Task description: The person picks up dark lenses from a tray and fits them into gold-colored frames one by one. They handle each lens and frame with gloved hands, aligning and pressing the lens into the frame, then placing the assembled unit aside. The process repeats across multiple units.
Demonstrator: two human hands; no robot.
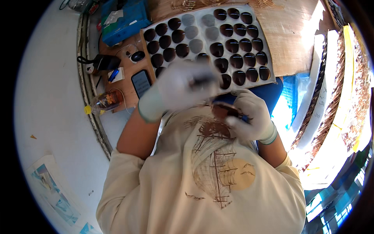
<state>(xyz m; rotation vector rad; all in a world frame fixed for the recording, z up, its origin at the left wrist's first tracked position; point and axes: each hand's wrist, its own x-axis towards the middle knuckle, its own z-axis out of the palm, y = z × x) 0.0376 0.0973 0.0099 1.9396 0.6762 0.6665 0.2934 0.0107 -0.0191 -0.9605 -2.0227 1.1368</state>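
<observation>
My right hand (pixel 253 115), in a white glove, is closed around a pair of sunglasses (pixel 224 110) in front of my chest. One dark brown lens area shows to the left of the fingers, and a small blue bit shows beside the thumb. My left hand (pixel 183 85), also gloved, is smeared by motion over the near edge of the lens tray (pixel 200 35). A dark patch shows among its blurred fingers; whether it is a lens in the grip is unclear. Rows of dark lenses (pixel 232 46) lie in the tray, and several pockets look pale grey.
Left of the tray lie a phone (pixel 141 82), a black mouse (pixel 137 56), a blue box (pixel 124 21) and a black pouch (pixel 106 62). A bottle with a yellow cap (pixel 106 102) lies at the table's left edge. Bundles of brown frame parts (pixel 341 93) stand at the right.
</observation>
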